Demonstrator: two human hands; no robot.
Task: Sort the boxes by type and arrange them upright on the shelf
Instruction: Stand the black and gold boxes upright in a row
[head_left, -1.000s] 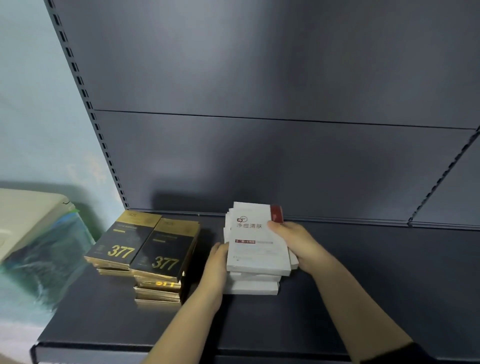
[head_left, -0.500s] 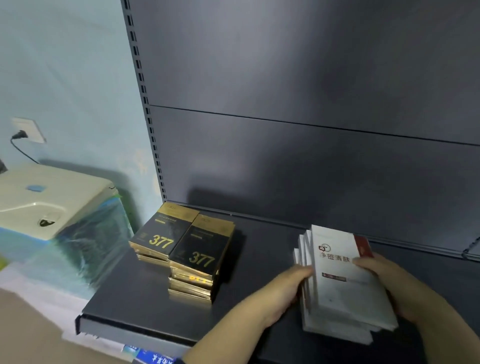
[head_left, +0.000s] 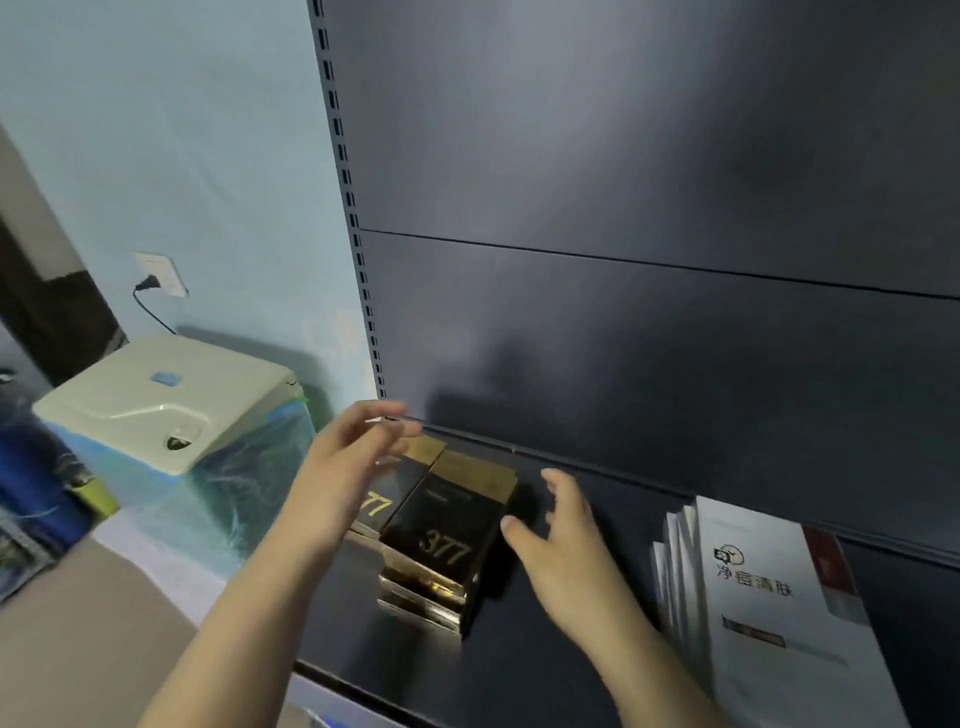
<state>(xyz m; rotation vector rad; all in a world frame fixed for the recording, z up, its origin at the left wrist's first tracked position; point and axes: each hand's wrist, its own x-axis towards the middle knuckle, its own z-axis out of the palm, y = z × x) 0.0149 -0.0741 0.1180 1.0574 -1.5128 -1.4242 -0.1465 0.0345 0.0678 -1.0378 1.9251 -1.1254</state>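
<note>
Two low stacks of black-and-gold boxes marked 377 (head_left: 447, 535) lie flat on the dark shelf (head_left: 545, 670), near its left end. My left hand (head_left: 343, 467) hovers over the left stack with fingers spread, hiding part of it. My right hand (head_left: 561, 551) is just right of the right stack, fingers open, thumb close to the top box's edge. Neither hand holds anything. A bunch of white boxes with a red stripe (head_left: 769, 597) stands leaning on the shelf at the right.
The shelf's dark back panel (head_left: 649, 338) rises behind the boxes, with a slotted upright (head_left: 358, 249) at its left edge. Left of the shelf stands a cream-lidded appliance wrapped in plastic (head_left: 166, 410), below a wall socket (head_left: 161, 273).
Both hands let go of the white boxes, which now stand at the right. The hands moved left to the black-and-gold stacks, and the view swung left too.
</note>
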